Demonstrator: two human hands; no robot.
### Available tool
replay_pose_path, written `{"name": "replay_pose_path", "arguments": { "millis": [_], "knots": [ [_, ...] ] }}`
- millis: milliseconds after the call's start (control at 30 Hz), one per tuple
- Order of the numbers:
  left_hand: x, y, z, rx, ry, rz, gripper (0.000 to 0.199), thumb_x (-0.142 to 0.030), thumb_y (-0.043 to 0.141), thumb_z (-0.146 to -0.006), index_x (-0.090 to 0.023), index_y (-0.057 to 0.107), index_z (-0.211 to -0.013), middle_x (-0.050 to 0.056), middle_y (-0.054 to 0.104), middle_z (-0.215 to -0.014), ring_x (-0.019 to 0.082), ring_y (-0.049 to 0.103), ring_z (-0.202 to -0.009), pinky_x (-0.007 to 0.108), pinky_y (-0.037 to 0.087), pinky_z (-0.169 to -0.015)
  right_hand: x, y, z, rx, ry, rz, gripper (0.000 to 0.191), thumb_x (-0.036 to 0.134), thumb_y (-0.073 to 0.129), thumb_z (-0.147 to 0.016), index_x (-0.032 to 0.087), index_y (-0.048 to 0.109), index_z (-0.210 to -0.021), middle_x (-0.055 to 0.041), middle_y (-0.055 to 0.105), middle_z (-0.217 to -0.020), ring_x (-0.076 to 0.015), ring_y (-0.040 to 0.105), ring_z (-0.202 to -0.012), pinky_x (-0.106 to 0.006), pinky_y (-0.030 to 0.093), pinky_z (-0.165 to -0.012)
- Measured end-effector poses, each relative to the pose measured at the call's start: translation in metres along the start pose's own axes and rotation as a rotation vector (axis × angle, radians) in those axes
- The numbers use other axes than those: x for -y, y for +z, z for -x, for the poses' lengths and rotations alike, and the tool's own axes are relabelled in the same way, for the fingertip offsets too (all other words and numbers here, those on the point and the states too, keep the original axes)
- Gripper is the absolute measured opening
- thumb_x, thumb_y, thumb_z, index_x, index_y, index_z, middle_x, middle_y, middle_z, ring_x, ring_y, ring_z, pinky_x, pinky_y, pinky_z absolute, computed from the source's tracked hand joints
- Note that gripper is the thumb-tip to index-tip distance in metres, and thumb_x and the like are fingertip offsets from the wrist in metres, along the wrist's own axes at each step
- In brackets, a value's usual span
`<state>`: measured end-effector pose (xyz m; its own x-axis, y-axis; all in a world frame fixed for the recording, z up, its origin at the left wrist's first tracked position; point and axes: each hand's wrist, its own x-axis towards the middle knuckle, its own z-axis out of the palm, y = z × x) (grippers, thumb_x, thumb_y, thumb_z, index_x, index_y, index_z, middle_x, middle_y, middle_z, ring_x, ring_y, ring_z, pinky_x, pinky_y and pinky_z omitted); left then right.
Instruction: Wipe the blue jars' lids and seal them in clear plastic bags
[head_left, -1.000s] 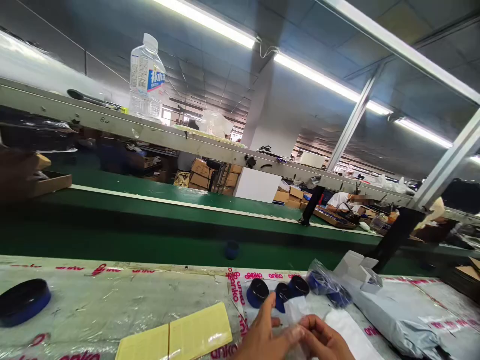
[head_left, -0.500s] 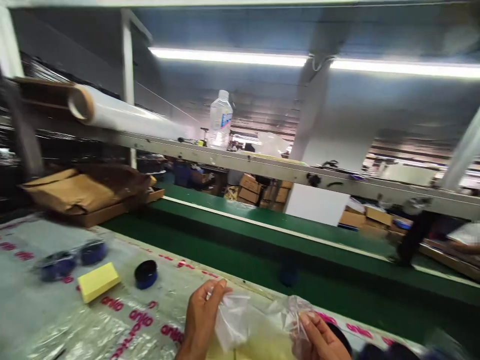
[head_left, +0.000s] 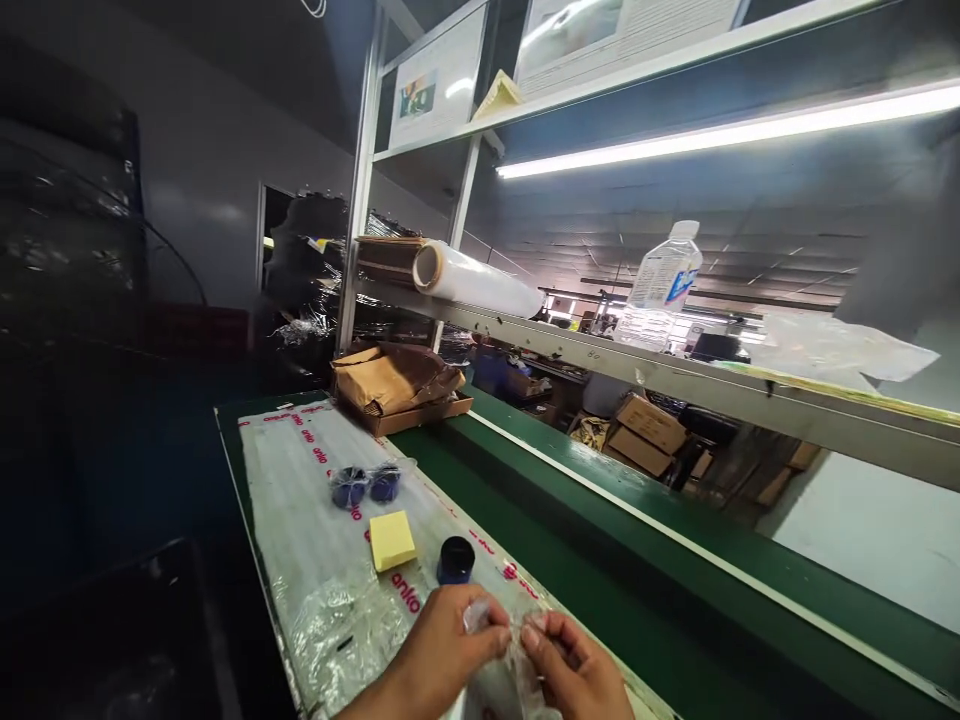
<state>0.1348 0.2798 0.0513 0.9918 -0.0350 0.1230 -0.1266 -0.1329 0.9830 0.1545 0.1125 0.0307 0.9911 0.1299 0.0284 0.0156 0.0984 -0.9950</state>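
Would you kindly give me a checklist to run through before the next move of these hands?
1. Left hand grips the plastic: ok, fingers pinch it.
2. Right hand grips it too: ok.
3. A hand free: not ok, both are occupied.
4. Lone blue piece clear of the left hand: cannot tell, they overlap in view.
5. Yellow block clear of both hands: ok, it lies apart.

Yellow block (head_left: 392, 541), blue cylinder (head_left: 456, 561) on bench (head_left: 289, 490)
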Motion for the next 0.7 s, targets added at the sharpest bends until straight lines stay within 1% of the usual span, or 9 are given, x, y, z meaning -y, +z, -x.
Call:
{"name": "replay_pose_path", "arguments": {
  "millis": [67, 167, 233, 267, 367, 433, 533, 633, 700],
  "knots": [
    [0.007, -0.015, -0.008, -0.091, 0.012, -0.074, 0.014, -0.026, 0.059, -0.076, -0.018, 0.069, -0.082, -0.002, 0.064, -0.07, 0.017, 0.057, -0.068, 0.026, 0.04, -0.063, 0.003, 0.009, -0.01, -0.019, -0.042, 0.025, 0.059, 0.071, 0.085, -0.061, 0.018, 0.07, -0.081, 0.0007, 0.06, -0.062, -0.0155, 0.052, -0.054, -0.025, 0.042, -0.05],
    [0.006, -0.031, -0.016, -0.259, 0.056, -0.299, 0.018, -0.019, 0.055, -0.076, -0.02, 0.069, -0.087, -0.001, 0.069, -0.077, 0.018, 0.061, -0.075, 0.027, 0.041, -0.07, 0.009, 0.021, -0.027, -0.037, -0.123, 0.101, 0.051, 0.065, 0.084, -0.066, 0.018, 0.071, -0.081, -0.0002, 0.062, -0.068, -0.0172, 0.052, -0.062, -0.026, 0.044, -0.056],
    [0.001, -0.036, -0.018, -0.298, 0.043, -0.374, 0.014, -0.023, 0.058, -0.078, -0.021, 0.068, -0.089, -0.001, 0.07, -0.079, 0.018, 0.061, -0.077, 0.028, 0.04, -0.074, 0.012, 0.028, -0.038, -0.026, -0.133, 0.125, 0.046, 0.06, 0.085, -0.066, 0.019, 0.072, -0.081, -0.0008, 0.065, -0.073, -0.018, 0.053, -0.068, -0.026, 0.044, -0.061],
    [-0.002, -0.038, -0.019, -0.288, 0.015, -0.365, 0.012, -0.029, 0.062, -0.079, -0.021, 0.067, -0.086, -0.002, 0.069, -0.077, 0.018, 0.06, -0.075, 0.028, 0.04, -0.071, 0.012, 0.032, -0.043, -0.008, -0.126, 0.116, 0.045, 0.058, 0.086, -0.065, 0.019, 0.072, -0.081, -0.0013, 0.066, -0.075, -0.0185, 0.054, -0.07, -0.026, 0.044, -0.062],
    [-0.003, -0.041, -0.023, -0.197, -0.043, -0.208, 0.03, -0.048, 0.072, -0.072, -0.019, 0.063, -0.077, -0.003, 0.061, -0.069, 0.017, 0.054, -0.069, 0.026, 0.037, -0.064, 0.008, 0.042, -0.053, 0.072, -0.069, 0.044, 0.048, 0.057, 0.09, -0.058, 0.017, 0.071, -0.078, -0.0019, 0.066, -0.073, -0.0176, 0.053, -0.066, -0.026, 0.043, -0.059],
    [0.0, -0.044, -0.027, -0.121, -0.038, -0.042, 0.033, -0.046, 0.076, -0.065, -0.018, 0.062, -0.076, -0.004, 0.058, -0.068, 0.016, 0.052, -0.069, 0.025, 0.038, -0.064, 0.004, 0.049, -0.055, 0.116, -0.004, -0.016, 0.05, 0.055, 0.093, -0.054, 0.017, 0.067, -0.074, 0.0002, 0.062, -0.066, -0.0146, 0.049, -0.059, -0.024, 0.041, -0.054],
    [0.008, -0.051, -0.032, 0.016, -0.015, 0.142, 0.035, -0.043, 0.077, -0.064, -0.016, 0.064, -0.081, -0.003, 0.059, -0.072, 0.014, 0.051, -0.07, 0.025, 0.039, -0.067, -0.002, 0.056, -0.052, 0.152, 0.088, -0.099, 0.05, 0.054, 0.092, -0.057, 0.018, 0.063, -0.075, 0.0018, 0.059, -0.066, -0.0122, 0.048, -0.057, -0.021, 0.038, -0.051],
    [0.013, -0.061, -0.037, 0.122, 0.0, 0.126, 0.036, -0.042, 0.077, -0.063, -0.016, 0.065, -0.084, -0.003, 0.059, -0.071, 0.014, 0.051, -0.069, 0.025, 0.039, -0.067, -0.005, 0.06, -0.049, 0.165, 0.124, -0.132, 0.053, 0.058, 0.091, -0.059, 0.018, 0.062, -0.076, 0.0015, 0.059, -0.065, -0.0116, 0.048, -0.055, -0.02, 0.038, -0.049],
    [0.015, -0.068, -0.041, 0.14, -0.007, 0.061, 0.03, -0.037, 0.074, -0.061, -0.015, 0.066, -0.08, -0.004, 0.057, -0.067, 0.014, 0.05, -0.066, 0.024, 0.038, -0.064, -0.006, 0.059, -0.051, 0.151, 0.115, -0.114, 0.054, 0.06, 0.091, -0.057, 0.017, 0.063, -0.077, 0.002, 0.057, -0.064, -0.0113, 0.047, -0.054, -0.021, 0.04, -0.05]
  ]
}}
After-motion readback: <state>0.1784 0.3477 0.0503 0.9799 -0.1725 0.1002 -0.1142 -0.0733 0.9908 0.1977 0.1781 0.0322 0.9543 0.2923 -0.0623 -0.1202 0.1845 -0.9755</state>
